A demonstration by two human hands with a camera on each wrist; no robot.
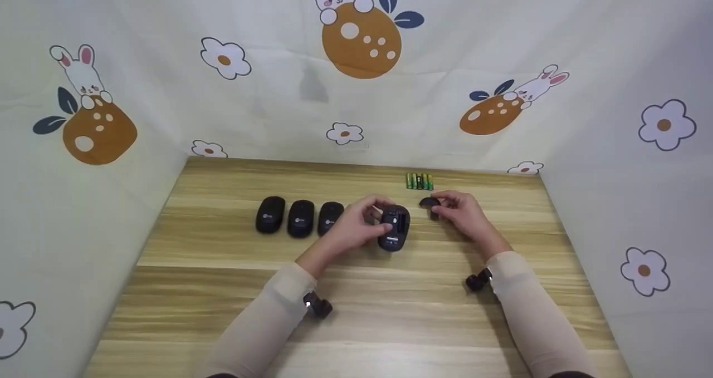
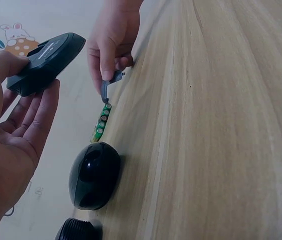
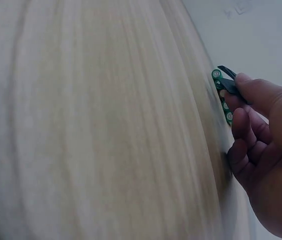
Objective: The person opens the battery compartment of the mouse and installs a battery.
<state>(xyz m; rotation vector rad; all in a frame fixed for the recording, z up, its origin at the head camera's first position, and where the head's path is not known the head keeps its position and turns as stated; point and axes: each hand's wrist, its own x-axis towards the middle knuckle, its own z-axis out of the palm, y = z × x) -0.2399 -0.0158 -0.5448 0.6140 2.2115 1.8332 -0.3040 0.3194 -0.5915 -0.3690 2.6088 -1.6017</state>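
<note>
My left hand (image 1: 352, 226) grips a black computer mouse (image 1: 396, 234) by its sides, thumb on the underside, which faces up with its battery bay uncovered. The same mouse (image 2: 51, 62) is held above the table in the left wrist view. To the right, my right hand (image 1: 461, 214) pinches a small curved black battery cover (image 1: 429, 202) between thumb and fingers. In the right wrist view the cover (image 3: 234, 89) shows edge-on at the fingertips. Beyond it, several green batteries (image 1: 419, 181) stand side by side in a row.
Left of my left hand, a row of black mice lies on the wood table (image 1: 356, 322): the leftmost mouse (image 1: 270, 215), the middle mouse (image 1: 301, 219) and one mouse (image 1: 330, 215) partly behind the hand. A printed cloth (image 1: 278, 111) walls the back and sides.
</note>
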